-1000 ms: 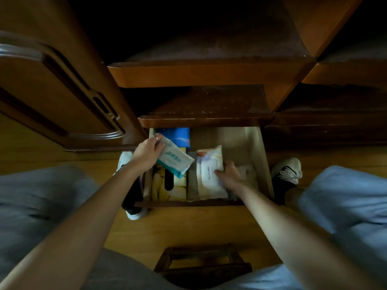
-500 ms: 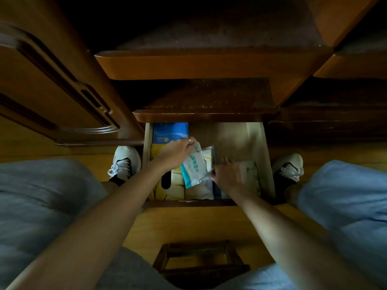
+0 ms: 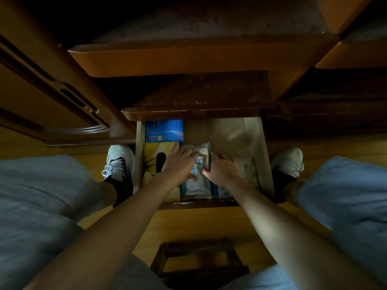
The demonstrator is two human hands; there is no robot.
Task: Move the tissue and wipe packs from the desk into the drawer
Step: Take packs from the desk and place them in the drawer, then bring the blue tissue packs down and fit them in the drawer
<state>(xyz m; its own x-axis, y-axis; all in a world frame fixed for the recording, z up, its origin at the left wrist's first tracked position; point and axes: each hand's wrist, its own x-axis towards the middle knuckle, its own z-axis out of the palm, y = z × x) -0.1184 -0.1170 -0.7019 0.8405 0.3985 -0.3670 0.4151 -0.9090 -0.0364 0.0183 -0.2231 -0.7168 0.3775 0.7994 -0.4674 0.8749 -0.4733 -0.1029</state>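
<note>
Both hands reach into the open drawer (image 3: 266,164), the left hand (image 3: 180,164) closed on a teal-and-white wipe pack (image 3: 195,178) while the right hand (image 3: 223,170), fingers curled, presses neighbouring packs aside. Done well, the pack slides upright into the gap beside the yellow tissue box (image 3: 151,162); the right hand should hold that gap open until it seats.

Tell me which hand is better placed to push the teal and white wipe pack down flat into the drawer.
Left. The left hand already lies on the teal and white wipe pack in the drawer, while the right hand rests beside it, apparently holding neighbouring packs aside.
</note>
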